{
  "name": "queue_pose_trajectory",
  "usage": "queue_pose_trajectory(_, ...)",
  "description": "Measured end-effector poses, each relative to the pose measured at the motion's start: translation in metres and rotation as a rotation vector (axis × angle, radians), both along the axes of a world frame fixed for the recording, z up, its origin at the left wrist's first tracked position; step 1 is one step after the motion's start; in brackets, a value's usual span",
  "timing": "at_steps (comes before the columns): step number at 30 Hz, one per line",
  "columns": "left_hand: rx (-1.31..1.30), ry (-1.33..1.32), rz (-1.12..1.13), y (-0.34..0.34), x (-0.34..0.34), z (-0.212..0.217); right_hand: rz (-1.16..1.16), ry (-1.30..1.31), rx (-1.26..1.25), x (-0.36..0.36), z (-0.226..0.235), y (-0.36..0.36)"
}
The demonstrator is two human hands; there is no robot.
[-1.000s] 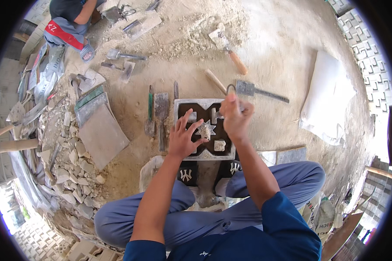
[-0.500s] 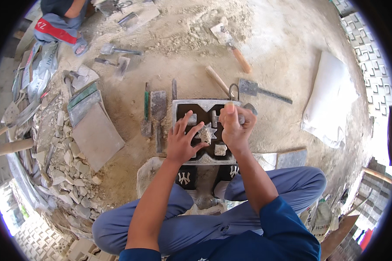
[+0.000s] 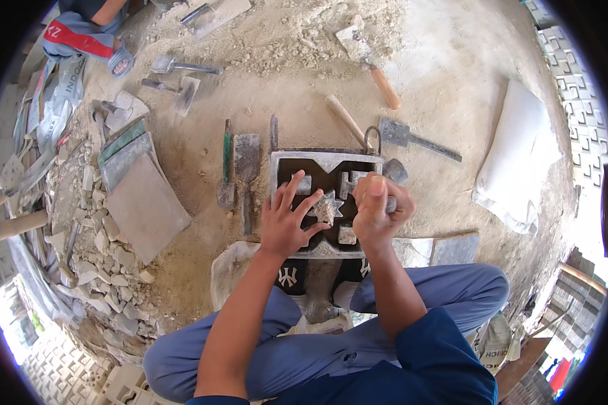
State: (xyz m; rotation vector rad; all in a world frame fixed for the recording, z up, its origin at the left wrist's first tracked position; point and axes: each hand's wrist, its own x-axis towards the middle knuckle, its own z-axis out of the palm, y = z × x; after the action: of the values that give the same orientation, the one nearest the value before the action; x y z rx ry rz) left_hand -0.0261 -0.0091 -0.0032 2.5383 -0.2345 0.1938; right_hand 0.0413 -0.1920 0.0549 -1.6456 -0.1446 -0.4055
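A grey metal mould frame (image 3: 327,160) lies on the ground before my feet. It has dark recesses, and a pale, rough-topped star-shaped block (image 3: 327,208) stands in its middle. A small square block (image 3: 346,235) shows near its front edge and another (image 3: 302,184) at upper left. My left hand (image 3: 285,219) reaches over the frame's left half, fingers spread, thumb and forefinger beside the star. Closed in a fist with the thumb on top, my right hand (image 3: 382,209) is over the right half. A grey end pokes out of that fist; the rest is hidden.
Trowels (image 3: 246,158), a wooden-handled tool (image 3: 385,88) and a flat-bladed tool (image 3: 419,138) lie around the mould. To the left are stacked flat slabs (image 3: 148,206) and broken rubble (image 3: 111,270). A white sack (image 3: 517,152) lies right. Another person (image 3: 81,40) sits far left.
My right fist has moved slightly right and nearer to me over the mould. My left hand keeps its spread pose beside the star. The whole view has shifted a little.
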Motion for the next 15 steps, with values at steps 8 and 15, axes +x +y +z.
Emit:
queue_pose_trajectory(8,-0.015,0.041,0.002,-0.001,-0.003,-0.002,-0.05,-0.056,0.122,0.004,0.02,0.005)
queue_pose_trajectory(15,-0.019,0.019,-0.009,0.0,-0.002,-0.001,-0.035,-0.115,-0.01,0.005,0.026,0.018)
